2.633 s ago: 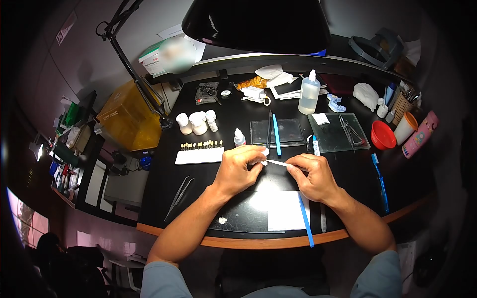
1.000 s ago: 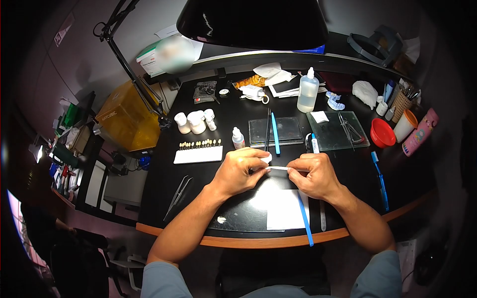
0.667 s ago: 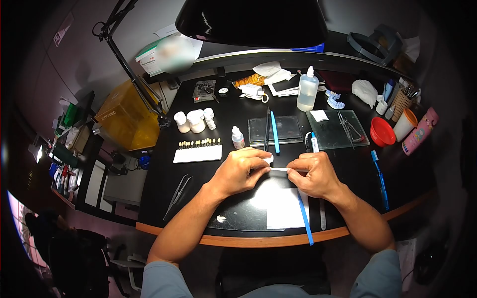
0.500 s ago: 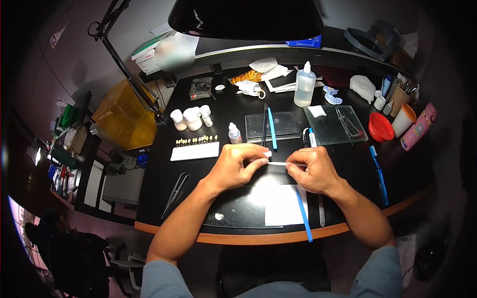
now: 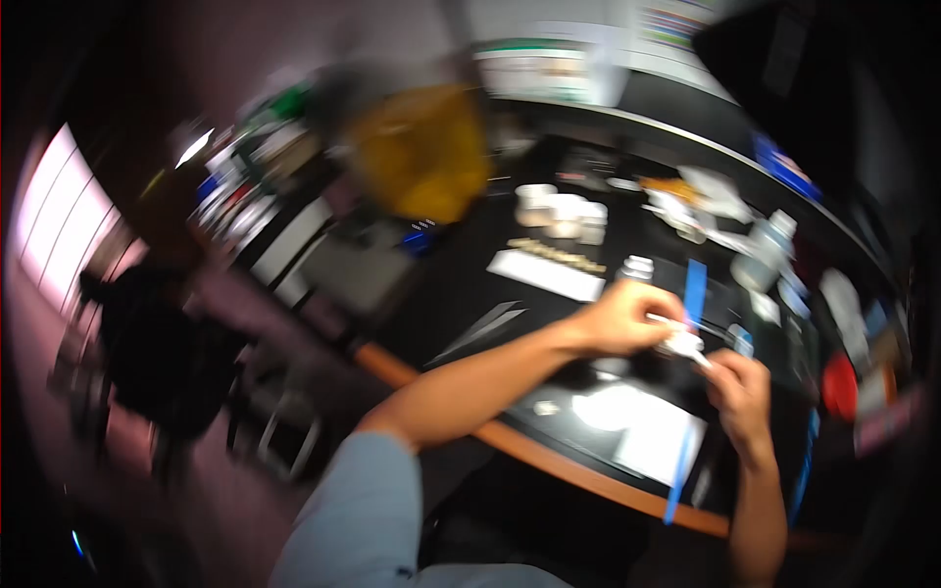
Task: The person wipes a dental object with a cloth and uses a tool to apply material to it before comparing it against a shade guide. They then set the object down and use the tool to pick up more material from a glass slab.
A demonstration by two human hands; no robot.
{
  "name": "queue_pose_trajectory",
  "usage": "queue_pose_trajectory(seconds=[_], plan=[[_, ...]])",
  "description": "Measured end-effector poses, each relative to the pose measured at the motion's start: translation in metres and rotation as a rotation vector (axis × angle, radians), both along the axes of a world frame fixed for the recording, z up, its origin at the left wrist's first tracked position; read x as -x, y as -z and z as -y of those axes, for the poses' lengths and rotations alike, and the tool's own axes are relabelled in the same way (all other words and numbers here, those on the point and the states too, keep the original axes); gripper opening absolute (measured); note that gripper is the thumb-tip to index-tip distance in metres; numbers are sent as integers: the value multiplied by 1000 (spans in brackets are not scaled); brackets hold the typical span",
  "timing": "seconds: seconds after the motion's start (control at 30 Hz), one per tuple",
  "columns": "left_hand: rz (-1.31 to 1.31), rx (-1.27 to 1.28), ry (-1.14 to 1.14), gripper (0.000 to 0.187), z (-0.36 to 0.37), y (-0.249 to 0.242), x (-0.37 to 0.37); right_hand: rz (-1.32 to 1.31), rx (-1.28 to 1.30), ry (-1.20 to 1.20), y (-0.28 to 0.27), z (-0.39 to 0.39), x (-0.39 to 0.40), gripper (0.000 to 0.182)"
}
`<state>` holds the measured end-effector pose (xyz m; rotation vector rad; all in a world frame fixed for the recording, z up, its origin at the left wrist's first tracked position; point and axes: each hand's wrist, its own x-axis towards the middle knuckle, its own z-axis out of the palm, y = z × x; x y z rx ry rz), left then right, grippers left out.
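Your left hand pinches a small white piece, its outline blurred, between thumb and fingers; use light, even pressure and a steady wrist so that it cannot roll. Just to its right, between your hands and raised above the black desk, a slim white stick lies with its long axis slanting from far left to near right, the near end pointing at your right hand. Those fingertips grasp that end; move it in small, controlled motions, forearms quiet.
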<state>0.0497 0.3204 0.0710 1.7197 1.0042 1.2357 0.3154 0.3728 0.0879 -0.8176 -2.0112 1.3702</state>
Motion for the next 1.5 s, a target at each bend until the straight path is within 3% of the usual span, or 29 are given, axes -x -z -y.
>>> queue_pose_trajectory(seconds=[0.07,0.17,0.27,0.37,0.43,0.73,0.93,1.13,1.23,1.5], plan=[[117,-17,-13,26,5,-5,-7,15,-42,21,15,-15,-4,24],[56,-281,-138,25,-4,10,-7,8,-37,40,44,-46,-17,27],[1,-316,-243,19,-6,13,-9,11,-33,18,63,-67,-26,26],[-3,-343,-317,19,-5,14,-14,76,-112,32,7,-3,-8,25],[-52,-377,-347,18,-8,19,-16,136,-171,74,-1,5,-2,26],[-65,-495,-460,13,-27,31,-27,190,-204,150,-6,11,1,25],[-103,-539,-516,16,-34,34,-32,305,-373,150,-9,10,-1,28],[-74,-492,-542,15,-34,35,-34,169,-527,169,1,2,-6,29],[-89,-497,-552,15,-31,33,-35,161,-349,252,4,-1,-9,28],[-105,-551,-544,12,-30,34,-34,122,-396,245,7,0,-8,26]])
